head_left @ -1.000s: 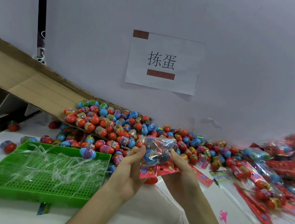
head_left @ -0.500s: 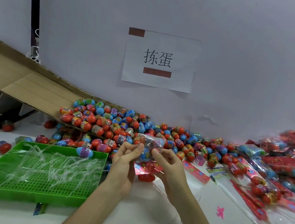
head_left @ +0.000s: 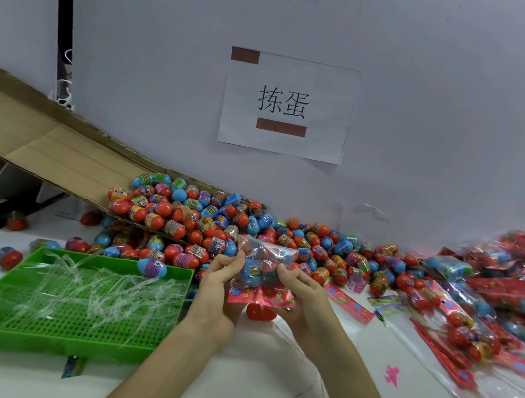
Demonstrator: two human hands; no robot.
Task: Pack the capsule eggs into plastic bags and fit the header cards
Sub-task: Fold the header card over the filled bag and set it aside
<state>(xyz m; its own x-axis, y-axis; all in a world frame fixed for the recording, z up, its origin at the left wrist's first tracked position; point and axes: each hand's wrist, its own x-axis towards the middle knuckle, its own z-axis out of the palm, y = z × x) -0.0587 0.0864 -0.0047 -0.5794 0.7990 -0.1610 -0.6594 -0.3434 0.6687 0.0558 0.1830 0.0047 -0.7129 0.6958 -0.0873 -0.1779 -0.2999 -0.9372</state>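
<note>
Closer together now: left grip (head_left: pixel 219 290), right grip (head_left: pixel 303 301) pinch bag (head_left: pixel 265 258) | white table (head_left: pixel 257 389) | grey wall (head_left: pixel 440 124)

Green perforated tray (head_left: pixel 22 337); red-and-blue capsule eggs (head_left: pixel 181 216); pink flowered header card (head_left: pixel 260 297).

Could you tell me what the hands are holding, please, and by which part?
Both hold one clear plastic bag of capsule eggs: left hand pinches its left edge, right hand its right edge.

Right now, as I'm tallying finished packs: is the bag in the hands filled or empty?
Filled: blue capsule eggs show through the plastic bag, pinched by left hand and right hand. How many, cannot tell.
</note>
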